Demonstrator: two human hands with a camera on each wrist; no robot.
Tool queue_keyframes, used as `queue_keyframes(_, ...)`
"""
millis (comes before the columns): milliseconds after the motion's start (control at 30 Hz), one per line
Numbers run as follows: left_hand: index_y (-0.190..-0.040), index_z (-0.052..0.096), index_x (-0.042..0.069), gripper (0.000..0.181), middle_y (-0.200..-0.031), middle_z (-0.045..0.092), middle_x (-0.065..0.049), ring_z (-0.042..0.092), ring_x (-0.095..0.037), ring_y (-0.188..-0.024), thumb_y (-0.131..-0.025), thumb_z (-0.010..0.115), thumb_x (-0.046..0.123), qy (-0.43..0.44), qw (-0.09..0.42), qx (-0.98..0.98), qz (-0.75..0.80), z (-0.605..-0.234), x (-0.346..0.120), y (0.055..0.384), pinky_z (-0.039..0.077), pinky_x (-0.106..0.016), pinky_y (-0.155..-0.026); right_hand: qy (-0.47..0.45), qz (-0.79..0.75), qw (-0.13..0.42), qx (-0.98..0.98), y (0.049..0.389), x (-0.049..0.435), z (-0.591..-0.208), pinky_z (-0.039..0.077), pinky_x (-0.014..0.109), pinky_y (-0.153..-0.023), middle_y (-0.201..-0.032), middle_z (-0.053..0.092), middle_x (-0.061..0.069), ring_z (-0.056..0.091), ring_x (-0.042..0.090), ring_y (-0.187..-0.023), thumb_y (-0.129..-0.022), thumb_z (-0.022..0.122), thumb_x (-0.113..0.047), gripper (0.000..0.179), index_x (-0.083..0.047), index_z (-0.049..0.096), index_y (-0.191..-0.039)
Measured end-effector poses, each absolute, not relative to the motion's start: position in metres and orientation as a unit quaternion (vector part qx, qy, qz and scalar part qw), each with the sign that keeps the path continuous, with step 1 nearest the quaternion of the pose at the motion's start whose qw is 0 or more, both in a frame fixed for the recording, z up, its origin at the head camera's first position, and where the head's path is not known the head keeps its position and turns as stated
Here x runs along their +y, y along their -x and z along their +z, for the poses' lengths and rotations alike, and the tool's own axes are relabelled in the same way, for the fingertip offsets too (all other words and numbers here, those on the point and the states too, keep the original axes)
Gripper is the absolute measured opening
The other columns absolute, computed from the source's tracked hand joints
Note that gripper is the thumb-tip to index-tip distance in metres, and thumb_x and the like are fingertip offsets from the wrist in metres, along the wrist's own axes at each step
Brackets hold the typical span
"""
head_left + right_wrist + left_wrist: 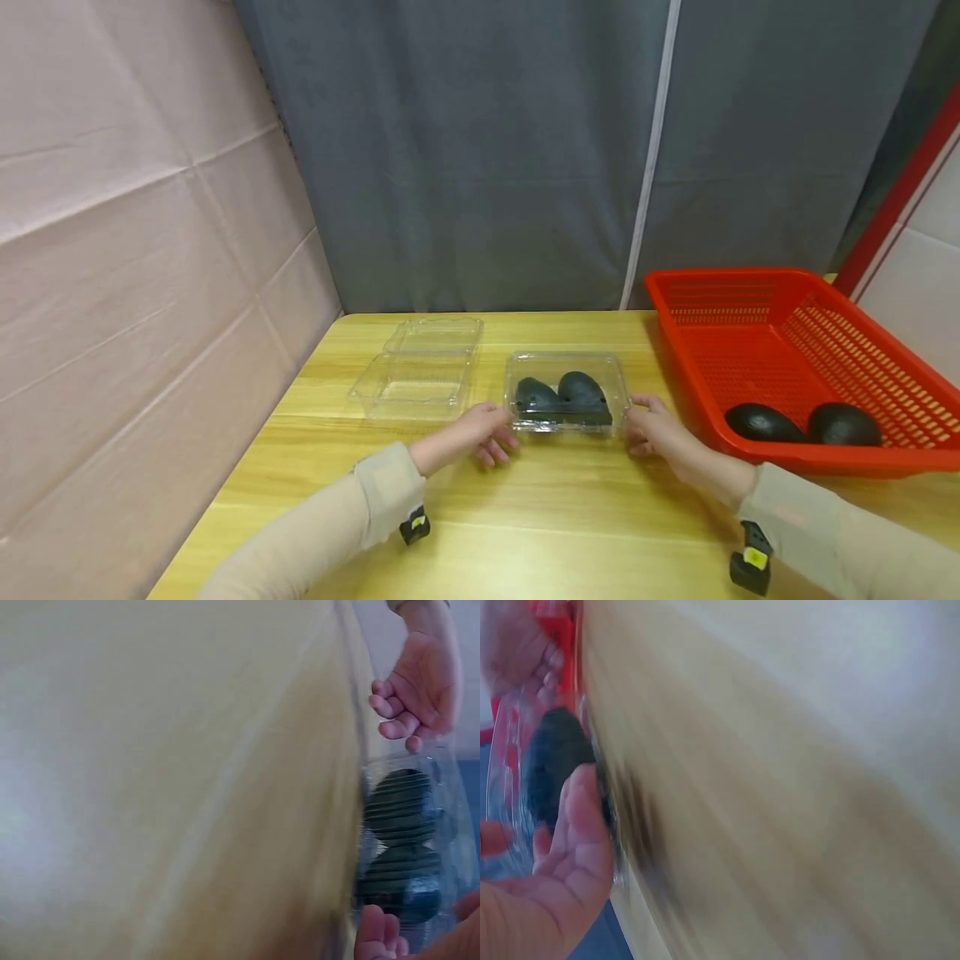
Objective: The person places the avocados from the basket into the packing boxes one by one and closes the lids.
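A clear plastic clamshell box (567, 364) with its lid down lies on the table, and two dark avocados (582, 392) show through it. At its left front corner is my left hand (480, 429), thumb beside the rim and loosely bent fingers in front of it. My right hand (660, 433) is at the opposite end, its thumb right at the right edge and its fingers low beside it. From the right wrist, the avocados (405, 806) appear side by side behind ribbed plastic, between the left palm (424, 682) and the right fingertips (375, 930).
A second clear clamshell box (420, 387) stands with its lid folded back at the left rear of the wooden table (525, 533). On the right, a red plastic basket (678, 367) has two more avocados (843, 425) at its near end. Grey curtain hangs behind.
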State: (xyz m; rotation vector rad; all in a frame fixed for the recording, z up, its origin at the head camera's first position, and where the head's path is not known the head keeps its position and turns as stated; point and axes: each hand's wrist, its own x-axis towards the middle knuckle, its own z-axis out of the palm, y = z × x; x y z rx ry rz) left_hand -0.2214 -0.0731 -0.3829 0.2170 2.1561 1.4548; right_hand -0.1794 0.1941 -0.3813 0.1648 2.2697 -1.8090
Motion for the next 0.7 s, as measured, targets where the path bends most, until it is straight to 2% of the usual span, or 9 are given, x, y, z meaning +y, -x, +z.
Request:
queue_keyframes(100, -0.110, 0.049, -0.005, 0.034, -0.085, 0.068, -0.013, 0.057, -0.013, -0.053, -0.085, 0.042, 0.018, -0.067, 0.297, 0.788, 0.535, -0.3837, -0.0733, 0.2254, 0.044, -0.020, -0.044, -0.068, -0.635, 0.118, 0.760, 0.1784, 0.1917, -0.3847, 0.049, 0.026, -0.058, -0.084, 0.046, 0.009, 0.048, 0.014, -0.067, -0.083, 0.035, -0.008, 0.054, 0.009, 0.018, -0.131)
queue_keyframes(200, -0.106, 0.051, -0.004, 0.033, -0.083, 0.068, -0.009, 0.058, -0.014, -0.055, -0.083, 0.042, 0.017, -0.062, 0.309, 0.785, 0.534, -0.3848, -0.0730, 0.2277, 0.045, -0.021, -0.046, -0.066, -0.647, 0.116, 0.751, 0.1778, 0.1902, -0.3869, 0.050, 0.026, -0.056, -0.079, 0.045, 0.007, 0.049, 0.013, -0.063, -0.084, 0.033, -0.008, 0.052, 0.010, 0.017, -0.130)
queue_keyframes(433, -0.088, 0.053, 0.003, 0.018, -0.075, 0.066, -0.005, 0.056, -0.012, -0.054, -0.083, 0.042, 0.016, -0.060, 0.303, 0.781, 0.543, -0.3883, -0.0709, 0.2295, 0.043, -0.020, -0.046, -0.066, -0.672, 0.091, 0.732, 0.1771, 0.1853, -0.3892, 0.050, 0.024, -0.055, -0.067, 0.049, 0.000, 0.051, 0.009, -0.055, -0.089, 0.032, -0.007, 0.039, 0.007, 0.022, -0.124)
queue_keyframes(567, -0.085, 0.053, 0.004, 0.017, -0.071, 0.064, -0.003, 0.055, -0.011, -0.052, -0.083, 0.042, 0.015, -0.055, 0.303, 0.780, 0.544, -0.3894, -0.0693, 0.2296, 0.042, -0.019, -0.046, -0.060, -0.679, 0.083, 0.727, 0.1759, 0.1848, -0.3897, 0.049, 0.024, -0.056, -0.064, 0.051, -0.001, 0.051, 0.009, -0.054, -0.091, 0.031, -0.007, 0.035, 0.007, 0.024, -0.122)
queue_keyframes(700, -0.084, 0.054, 0.003, 0.018, -0.069, 0.063, -0.002, 0.054, -0.010, -0.052, -0.084, 0.040, 0.014, -0.055, 0.305, 0.780, 0.544, -0.3894, -0.0686, 0.2290, 0.043, -0.019, -0.046, -0.061, -0.678, 0.083, 0.727, 0.1745, 0.1848, -0.3896, 0.049, 0.024, -0.057, -0.064, 0.052, -0.002, 0.049, 0.008, -0.054, -0.092, 0.031, -0.007, 0.038, 0.008, 0.022, -0.125)
